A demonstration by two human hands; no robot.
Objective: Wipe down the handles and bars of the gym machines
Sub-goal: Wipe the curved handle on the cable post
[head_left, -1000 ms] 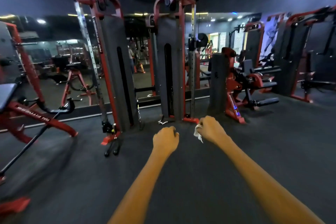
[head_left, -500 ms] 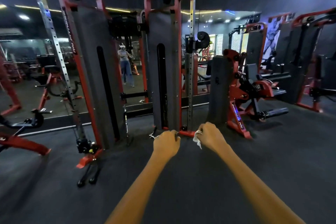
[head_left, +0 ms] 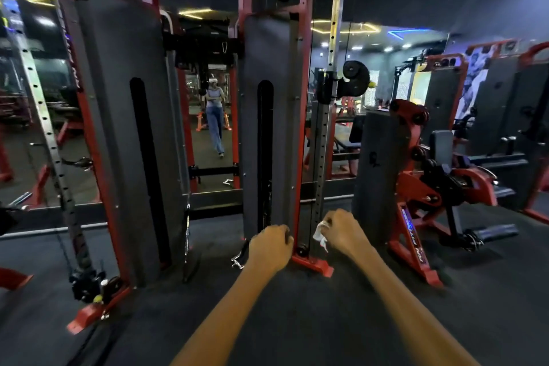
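Two bare arms reach out from the bottom of the frame toward a big red and grey cable machine (head_left: 273, 116) in the middle. The left hand (head_left: 271, 246) is curled into a fist, just left of the machine's red post (head_left: 301, 128). I cannot tell if it holds anything. A shiny metal clip (head_left: 237, 260) lies on the floor just to its left.

The right hand (head_left: 344, 232) is a little higher and to the right of the post. Its fingers are curled round a small white cloth (head_left: 320, 233), and a bit of the cloth hangs down below the hand. The cloth is close to the silver bar with holes (head_left: 325, 134) that stands up beside the red post, but I cannot tell if it touches it.

A black round pulley (head_left: 355, 78) sits up high on that bar. To the right of the frame is a red machine with a black padded roller (head_left: 491, 232) low down. The dark floor (head_left: 297, 321) fills the bottom. In the mirror (head_left: 208, 116) behind the machine, a person in blue trousers can be seen.
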